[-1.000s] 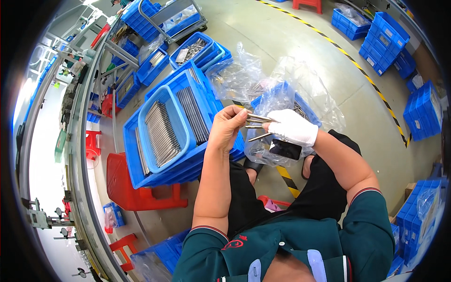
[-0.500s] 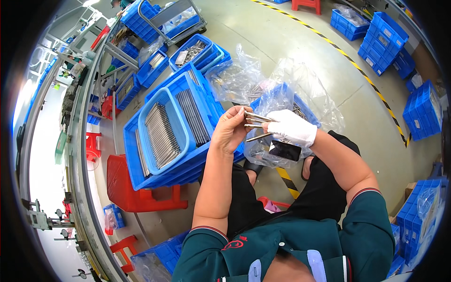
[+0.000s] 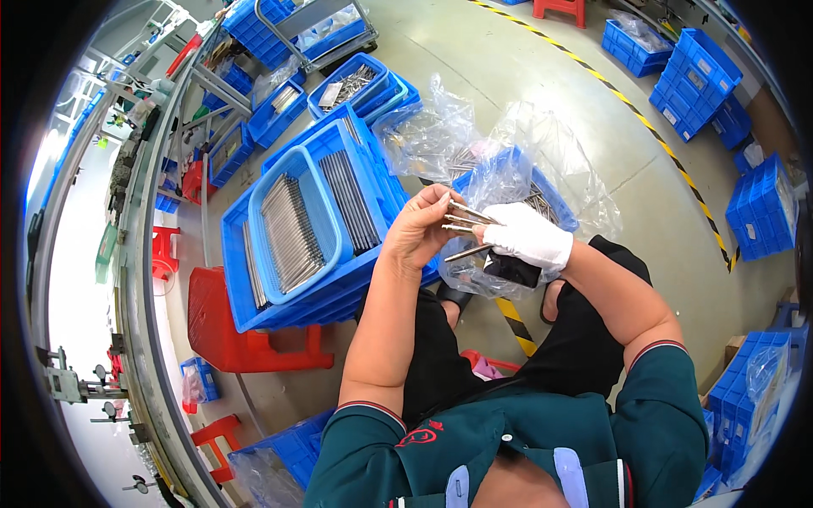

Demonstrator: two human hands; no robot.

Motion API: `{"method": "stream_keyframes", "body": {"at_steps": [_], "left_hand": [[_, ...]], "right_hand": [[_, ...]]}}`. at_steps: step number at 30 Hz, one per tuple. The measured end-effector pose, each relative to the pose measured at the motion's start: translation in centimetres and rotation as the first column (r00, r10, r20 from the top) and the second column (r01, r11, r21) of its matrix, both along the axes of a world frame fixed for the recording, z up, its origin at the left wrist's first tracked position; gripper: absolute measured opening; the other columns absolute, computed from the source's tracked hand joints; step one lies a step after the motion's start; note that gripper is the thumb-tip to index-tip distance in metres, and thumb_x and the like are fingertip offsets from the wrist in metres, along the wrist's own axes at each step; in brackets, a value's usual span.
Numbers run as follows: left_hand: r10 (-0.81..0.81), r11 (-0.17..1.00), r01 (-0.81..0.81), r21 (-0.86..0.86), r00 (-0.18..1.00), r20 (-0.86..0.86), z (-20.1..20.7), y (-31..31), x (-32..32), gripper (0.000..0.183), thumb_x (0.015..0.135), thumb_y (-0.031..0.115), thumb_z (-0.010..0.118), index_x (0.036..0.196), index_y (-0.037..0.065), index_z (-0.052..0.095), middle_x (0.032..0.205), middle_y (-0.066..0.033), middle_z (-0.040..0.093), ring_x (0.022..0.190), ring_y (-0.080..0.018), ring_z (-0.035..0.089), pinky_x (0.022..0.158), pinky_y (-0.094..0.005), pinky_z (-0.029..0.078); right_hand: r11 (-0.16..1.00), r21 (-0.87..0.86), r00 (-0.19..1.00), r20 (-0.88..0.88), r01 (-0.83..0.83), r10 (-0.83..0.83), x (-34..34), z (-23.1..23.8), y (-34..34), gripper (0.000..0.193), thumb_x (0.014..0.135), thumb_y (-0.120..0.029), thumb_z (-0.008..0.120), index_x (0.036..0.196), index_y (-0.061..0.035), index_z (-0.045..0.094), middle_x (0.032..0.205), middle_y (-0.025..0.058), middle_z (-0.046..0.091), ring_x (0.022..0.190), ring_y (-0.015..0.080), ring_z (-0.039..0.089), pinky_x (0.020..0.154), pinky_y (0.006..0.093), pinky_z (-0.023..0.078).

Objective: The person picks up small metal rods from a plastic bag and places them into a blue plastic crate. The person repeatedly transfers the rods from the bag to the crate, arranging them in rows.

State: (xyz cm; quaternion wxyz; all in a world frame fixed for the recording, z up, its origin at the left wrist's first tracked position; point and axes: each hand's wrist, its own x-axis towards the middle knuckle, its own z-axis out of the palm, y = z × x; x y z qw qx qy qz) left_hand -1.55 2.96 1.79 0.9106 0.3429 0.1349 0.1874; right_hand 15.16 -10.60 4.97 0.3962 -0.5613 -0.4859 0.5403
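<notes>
Right hand dipped; left hand pinches its rods

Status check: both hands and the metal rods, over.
Gloved right hand gripping several metal rods. Bare left hand at their ends. Clear plastic beyond; nothing seen blocking the hands.

Bare L hand, just R of lt-blue tray, fingers on ends of thin metal rods; gloved R hand, farther R of tray, grips them. Blue crate under tray; red stool below-L; clear plastic bag up & R; blk/yel tape far R.
</notes>
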Motion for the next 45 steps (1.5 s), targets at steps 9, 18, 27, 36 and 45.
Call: {"method": "stream_keyframes", "body": {"at_steps": [9,18,27,36,45], "left_hand": [[0.031,0.999,-0.032,-0.008,0.996,-0.085,0.7,-0.8,0.4,0.013,0.088,0.019,0.061,0.088,0.006,0.059,0.087,-0.0091,0.065,0.077,-0.019,0.063,0.071,-0.0347,0.05],[0.346,0.705,-0.095,0.702,0.911,-0.223,2.1,-1.1,0.3,0.019,0.091,0.022,0.059,0.091,0.003,0.061,0.082,-0.0023,0.06,0.077,-0.0092,0.055,0.072,-0.0241,0.043],[0.56,0.191,0.0,0.981,0.821,-0.109,2.8,-1.7,0.1,0.022,0.092,0.02,0.054,0.087,-0.001,0.055,0.076,-0.0132,0.054,0.075,-0.0246,0.053,0.068,-0.035,0.042],[0.684,-0.039,-0.166,0.985,0.715,0.148,4.6,-3.7,-0.5,0.021,0.091,0.018,0.053,0.081,-0.001,0.051,0.075,-0.0181,0.052,0.076,-0.0377,0.051,0.068,-0.0427,0.041],[0.67,0.036,-0.133,0.99,0.739,0.074,7.4,-3.3,-4.4,0.022,0.092,0.021,0.054,0.085,0.0,0.055,0.073,-0.018,0.054,0.072,-0.0376,0.054,0.062,-0.0421,0.043]], "right_hand": [[0.999,0.013,0.999,-0.018,0.051,-0.051,-0.5,-1.0,0.0,0.029,0.089,-0.033,0.056,0.084,-0.0047,0.061,0.064,0.001,0.05,0.061,0.0088,0.051,0.045,0.0254,0.045],[1.0,0.011,0.977,0.215,-0.021,0.018,0.5,-0.8,1.5,0.033,0.088,-0.033,0.056,0.083,-0.0012,0.06,0.067,0.0048,0.054,0.063,0.0126,0.048,0.06,0.0292,0.04],[0.999,-0.005,0.977,0.206,0.049,-0.047,-0.4,0.3,1.0,0.027,0.088,-0.028,0.056,0.08,-0.002,0.058,0.064,0.0043,0.05,0.063,0.0131,0.046,0.058,0.0304,0.039],[0.994,0.103,0.968,0.247,0.022,-0.047,-0.3,0.2,1.1,0.03,0.087,-0.03,0.059,0.082,-0.001,0.056,0.065,0.0037,0.046,0.062,0.0122,0.041,0.057,0.0298,0.037],[0.991,0.12,0.97,0.243,-0.052,0.022,-3.5,3.8,2.7,0.02,0.087,-0.021,0.061,0.085,-0.0012,0.058,0.068,0.0032,0.048,0.065,0.0115,0.042,0.06,0.0285,0.039]]}}
